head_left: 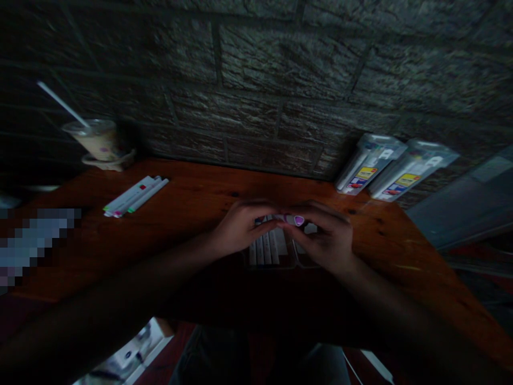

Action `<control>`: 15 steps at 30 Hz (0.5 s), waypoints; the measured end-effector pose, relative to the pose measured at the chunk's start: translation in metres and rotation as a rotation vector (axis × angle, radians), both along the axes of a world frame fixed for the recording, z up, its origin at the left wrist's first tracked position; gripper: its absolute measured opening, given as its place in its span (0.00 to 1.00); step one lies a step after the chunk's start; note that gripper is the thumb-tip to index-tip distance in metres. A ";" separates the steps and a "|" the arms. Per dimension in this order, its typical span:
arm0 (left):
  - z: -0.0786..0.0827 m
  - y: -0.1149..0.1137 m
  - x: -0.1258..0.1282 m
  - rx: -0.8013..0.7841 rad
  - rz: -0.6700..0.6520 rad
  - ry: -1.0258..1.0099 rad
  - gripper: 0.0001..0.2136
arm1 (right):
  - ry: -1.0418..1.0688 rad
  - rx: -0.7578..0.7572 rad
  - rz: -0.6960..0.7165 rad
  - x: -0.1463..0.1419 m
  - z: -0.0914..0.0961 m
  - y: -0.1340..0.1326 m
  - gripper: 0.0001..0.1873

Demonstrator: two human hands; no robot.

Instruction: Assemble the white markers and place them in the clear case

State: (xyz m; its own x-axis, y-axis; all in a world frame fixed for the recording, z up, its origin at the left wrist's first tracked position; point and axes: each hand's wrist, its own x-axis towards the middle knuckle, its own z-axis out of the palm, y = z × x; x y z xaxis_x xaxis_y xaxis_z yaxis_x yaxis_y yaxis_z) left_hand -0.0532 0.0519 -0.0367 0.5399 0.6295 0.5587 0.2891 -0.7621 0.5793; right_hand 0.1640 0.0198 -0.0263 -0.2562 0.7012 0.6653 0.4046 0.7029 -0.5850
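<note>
Between my two hands, a marker with a purple end (298, 220) is held sideways above the table. My left hand (245, 225) is closed, its thumb and fingers pinching the marker's left part. On the other end, my right hand (326, 230) is closed with thumb and fingertips around it, the purple tip facing me. Just below my hands, several white markers (264, 250) lie side by side in an open clear plastic case (295, 262). My hands and the dim light hide part of the case.
Loose white markers (136, 197) lie on the wooden table (192, 187) at the left. Behind them stands a plastic cup with a straw (98, 140) in a carrier. Two clear marker cases (363, 166) stand at the right by the stone wall (248, 91).
</note>
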 end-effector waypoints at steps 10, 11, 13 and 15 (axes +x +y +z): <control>-0.001 0.000 0.004 -0.181 0.049 -0.120 0.08 | 0.487 -0.447 0.081 -0.009 0.008 0.013 0.09; -0.001 0.000 0.004 -0.188 0.060 -0.125 0.08 | 0.492 -0.464 0.090 -0.009 0.009 0.014 0.09; -0.001 0.001 0.004 -0.195 0.075 -0.116 0.08 | 0.493 -0.481 0.103 -0.009 0.010 0.015 0.08; -0.001 0.000 0.003 -0.185 0.080 -0.098 0.07 | 0.484 -0.484 0.111 -0.009 0.008 0.015 0.06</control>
State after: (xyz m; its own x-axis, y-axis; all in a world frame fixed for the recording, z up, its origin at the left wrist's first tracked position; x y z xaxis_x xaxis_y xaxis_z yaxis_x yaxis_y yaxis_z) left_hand -0.0500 0.0523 -0.0382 0.4328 0.7650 0.4769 0.2801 -0.6169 0.7355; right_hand 0.1554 0.0346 -0.0180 -0.0967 0.9347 0.3420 -0.0406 0.3396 -0.9397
